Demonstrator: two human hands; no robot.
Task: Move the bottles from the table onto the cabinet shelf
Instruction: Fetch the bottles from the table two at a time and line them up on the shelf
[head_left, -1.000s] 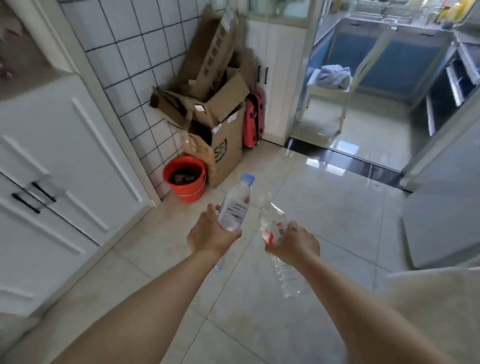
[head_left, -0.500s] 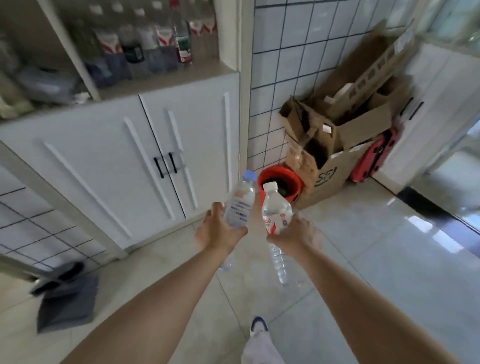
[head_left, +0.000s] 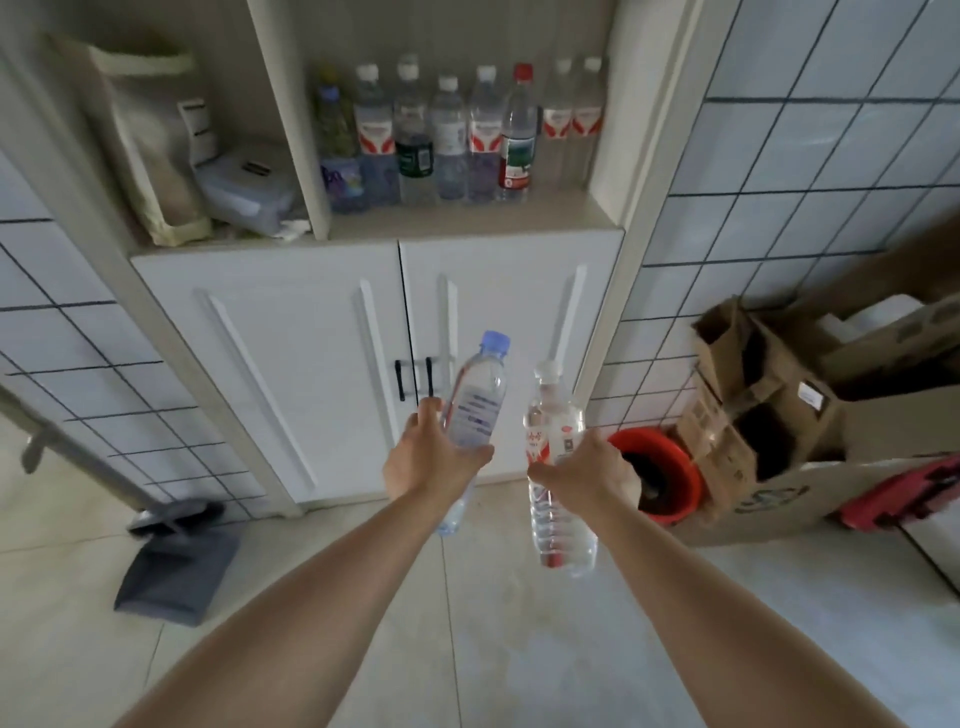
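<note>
Now left hand fingers wrap blue-capped bottle; right hand grips white-capped bottle (both upright-ish).

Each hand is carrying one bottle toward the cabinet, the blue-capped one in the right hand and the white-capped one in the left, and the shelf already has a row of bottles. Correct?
Not quite: the hands are swapped. The head view shows the left hand gripping the blue-capped bottle and the right hand gripping the white-capped bottle. The rest holds: one bottle per hand, and a row of bottles already stands on the cabinet shelf.
</note>
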